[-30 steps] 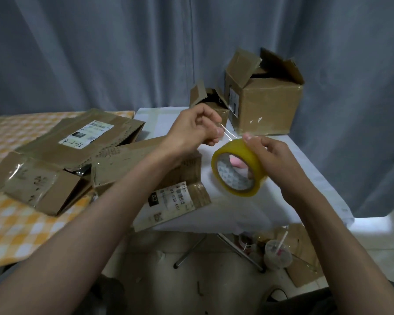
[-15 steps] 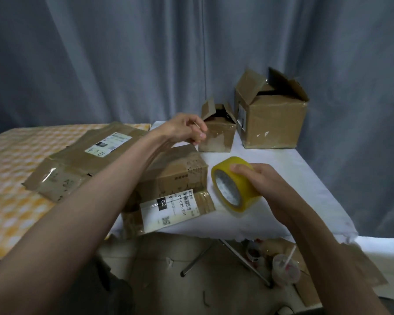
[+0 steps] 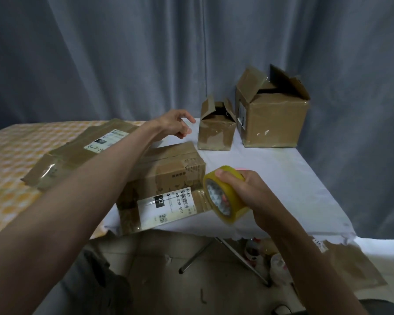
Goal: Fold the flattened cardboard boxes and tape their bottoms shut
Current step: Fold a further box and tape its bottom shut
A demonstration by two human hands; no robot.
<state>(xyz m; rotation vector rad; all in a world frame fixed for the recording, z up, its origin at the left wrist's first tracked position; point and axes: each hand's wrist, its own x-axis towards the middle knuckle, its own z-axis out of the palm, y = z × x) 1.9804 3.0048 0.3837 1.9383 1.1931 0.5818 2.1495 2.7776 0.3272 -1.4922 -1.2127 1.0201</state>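
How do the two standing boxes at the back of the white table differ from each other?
The small box is much lower and narrower than the big box. The small box stands nearer the left hand; the big box sits at the far right, against the curtain. Both are brown, upright, with top flaps open.

A pleated grey-blue curtain (image 3: 146,60) hangs behind a table draped in white cloth (image 3: 293,178). Left, a yellow-and-white checked tablecloth (image 3: 7,160). Below, metal folding legs (image 3: 198,255) stand on dim floor.
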